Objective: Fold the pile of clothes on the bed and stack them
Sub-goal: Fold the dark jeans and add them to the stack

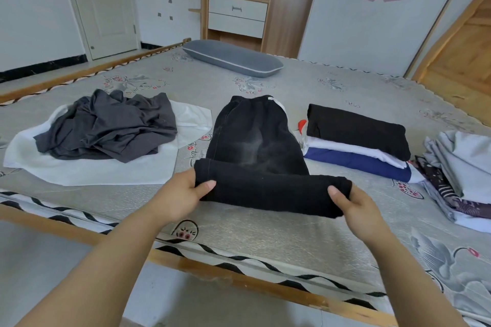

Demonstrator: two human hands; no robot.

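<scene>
- At the near edge of the bed [265, 236], black trousers [255, 141] are laid flat, waistband pointing away, between the unfolded heap and the finished stack.
- The leg end has been doubled up toward the waist; this thick fold is held at both ends so it stays square.
- Left hand [183, 194] is clenched on the fold's left end, thumb on top, fingers hidden under the cloth.
- Right hand [353, 204] is pinching the right end the same way, thumb visible on top.
- Judged step: fold is being carried over the seat, likely one more turn needed.
- Unfolded dark grey garment [106, 127] is heaped on a white garment [87, 167], left of the trousers, kept apart as remaining work.
- Folded stack [356, 141] sits just right: black on white on blue, probable destination.
- More folded pale and patterned cloth [459, 164] lies at far right.
- Grey pillow [231, 57] lies at the far side, well apart.
</scene>
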